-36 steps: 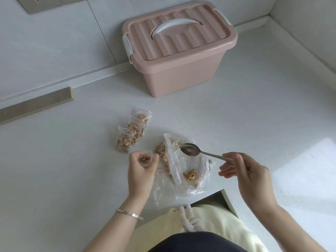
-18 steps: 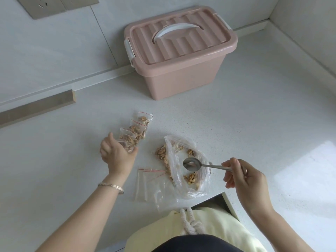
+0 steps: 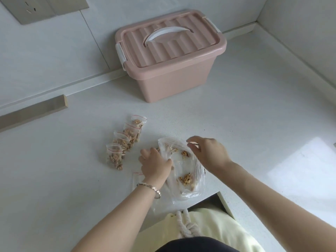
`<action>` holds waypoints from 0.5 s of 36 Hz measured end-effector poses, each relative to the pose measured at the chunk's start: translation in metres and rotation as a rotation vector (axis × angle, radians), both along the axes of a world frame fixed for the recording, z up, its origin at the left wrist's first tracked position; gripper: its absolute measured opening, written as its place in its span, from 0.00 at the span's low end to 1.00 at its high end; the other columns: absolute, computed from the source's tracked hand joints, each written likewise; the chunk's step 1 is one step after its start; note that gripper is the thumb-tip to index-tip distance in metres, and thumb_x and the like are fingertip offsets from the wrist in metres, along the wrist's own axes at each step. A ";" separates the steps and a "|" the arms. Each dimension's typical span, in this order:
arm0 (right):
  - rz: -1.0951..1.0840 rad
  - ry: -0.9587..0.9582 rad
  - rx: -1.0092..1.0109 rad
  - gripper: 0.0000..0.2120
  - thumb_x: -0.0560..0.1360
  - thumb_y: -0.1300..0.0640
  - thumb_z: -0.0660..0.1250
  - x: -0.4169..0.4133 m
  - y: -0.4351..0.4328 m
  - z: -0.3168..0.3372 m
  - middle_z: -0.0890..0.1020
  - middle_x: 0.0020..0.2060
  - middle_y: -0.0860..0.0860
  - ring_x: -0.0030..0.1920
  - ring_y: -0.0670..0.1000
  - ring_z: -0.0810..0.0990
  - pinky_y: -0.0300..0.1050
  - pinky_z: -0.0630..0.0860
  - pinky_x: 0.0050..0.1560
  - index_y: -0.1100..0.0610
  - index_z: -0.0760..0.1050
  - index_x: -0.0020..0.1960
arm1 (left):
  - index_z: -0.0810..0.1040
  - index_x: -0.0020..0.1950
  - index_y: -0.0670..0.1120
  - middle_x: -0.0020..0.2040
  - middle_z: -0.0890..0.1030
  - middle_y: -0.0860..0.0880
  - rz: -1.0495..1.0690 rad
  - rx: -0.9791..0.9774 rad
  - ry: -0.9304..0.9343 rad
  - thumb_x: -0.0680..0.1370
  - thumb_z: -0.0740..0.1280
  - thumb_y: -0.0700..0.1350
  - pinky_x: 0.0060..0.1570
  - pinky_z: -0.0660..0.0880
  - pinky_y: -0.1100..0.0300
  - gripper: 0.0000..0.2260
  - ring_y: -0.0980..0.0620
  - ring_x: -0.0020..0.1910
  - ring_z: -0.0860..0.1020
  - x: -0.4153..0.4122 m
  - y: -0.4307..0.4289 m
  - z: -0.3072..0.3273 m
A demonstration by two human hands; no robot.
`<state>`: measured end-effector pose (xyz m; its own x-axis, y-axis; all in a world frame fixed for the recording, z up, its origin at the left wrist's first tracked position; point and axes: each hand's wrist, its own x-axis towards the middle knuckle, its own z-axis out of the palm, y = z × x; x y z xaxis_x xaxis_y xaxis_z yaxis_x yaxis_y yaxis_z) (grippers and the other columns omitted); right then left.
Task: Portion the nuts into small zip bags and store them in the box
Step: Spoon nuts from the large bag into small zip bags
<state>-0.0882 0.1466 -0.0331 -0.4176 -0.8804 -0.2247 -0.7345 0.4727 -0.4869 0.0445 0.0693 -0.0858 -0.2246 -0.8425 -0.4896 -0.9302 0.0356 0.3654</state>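
Note:
A large clear plastic bag (image 3: 183, 171) with loose walnut pieces lies on the white counter in front of me. My left hand (image 3: 154, 166) grips its left edge. My right hand (image 3: 209, 153) hovers over the bag's far right rim with thumb and forefinger close together; I cannot tell whether they pinch the plastic. The spoon is out of sight. Several small filled zip bags (image 3: 125, 140) lie in a slanted row to the left. Empty zip bags (image 3: 136, 180) peek out under my left wrist. The pink box (image 3: 172, 80) stands shut at the back.
A wall runs behind the box and another along the right, meeting in a corner. A wooden strip (image 3: 32, 111) lies at the back left. The counter has a notch at its near edge (image 3: 221, 197), by my body. A bright sunlit patch (image 3: 300, 160) falls at right.
My left hand has put a filled bag at the near end of the row and come back to the large bag. My right hand no longer shows the spoon and has moved over the bag's rim.

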 end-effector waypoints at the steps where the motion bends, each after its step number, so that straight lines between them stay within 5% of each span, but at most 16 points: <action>1: 0.020 0.006 0.043 0.14 0.79 0.52 0.59 -0.001 -0.009 -0.006 0.81 0.53 0.50 0.53 0.51 0.80 0.46 0.77 0.50 0.50 0.72 0.64 | 0.69 0.53 0.42 0.63 0.60 0.43 -0.003 -0.027 -0.005 0.75 0.66 0.49 0.47 0.73 0.53 0.14 0.42 0.60 0.63 0.000 -0.003 -0.003; 4: 0.092 -0.062 0.058 0.21 0.77 0.55 0.64 -0.002 -0.037 -0.021 0.75 0.58 0.51 0.58 0.49 0.77 0.44 0.76 0.52 0.50 0.67 0.69 | 0.69 0.42 0.41 0.60 0.62 0.42 0.022 -0.067 0.045 0.76 0.63 0.41 0.43 0.71 0.55 0.06 0.42 0.55 0.67 0.006 -0.012 -0.012; 9: 0.270 -0.085 0.138 0.26 0.75 0.58 0.67 0.004 -0.076 -0.032 0.68 0.62 0.52 0.59 0.52 0.76 0.48 0.76 0.56 0.50 0.64 0.70 | 0.58 0.31 0.44 0.41 0.66 0.43 0.008 -0.078 0.271 0.76 0.61 0.36 0.25 0.60 0.67 0.17 0.53 0.29 0.63 0.014 -0.021 -0.020; 15: 0.359 -0.152 0.261 0.20 0.75 0.56 0.67 -0.002 -0.089 -0.036 0.75 0.61 0.52 0.60 0.53 0.74 0.43 0.70 0.56 0.54 0.70 0.66 | 0.60 0.33 0.46 0.31 0.61 0.51 0.004 -0.051 0.528 0.78 0.63 0.40 0.28 0.62 0.68 0.17 0.55 0.30 0.59 0.016 -0.024 -0.004; 18: 0.317 -0.156 0.239 0.15 0.75 0.55 0.66 -0.010 -0.080 -0.029 0.79 0.55 0.54 0.54 0.53 0.77 0.43 0.72 0.49 0.58 0.75 0.60 | 0.69 0.40 0.44 0.33 0.68 0.52 0.022 0.019 0.619 0.78 0.63 0.39 0.32 0.66 0.73 0.07 0.57 0.33 0.66 0.014 -0.026 0.006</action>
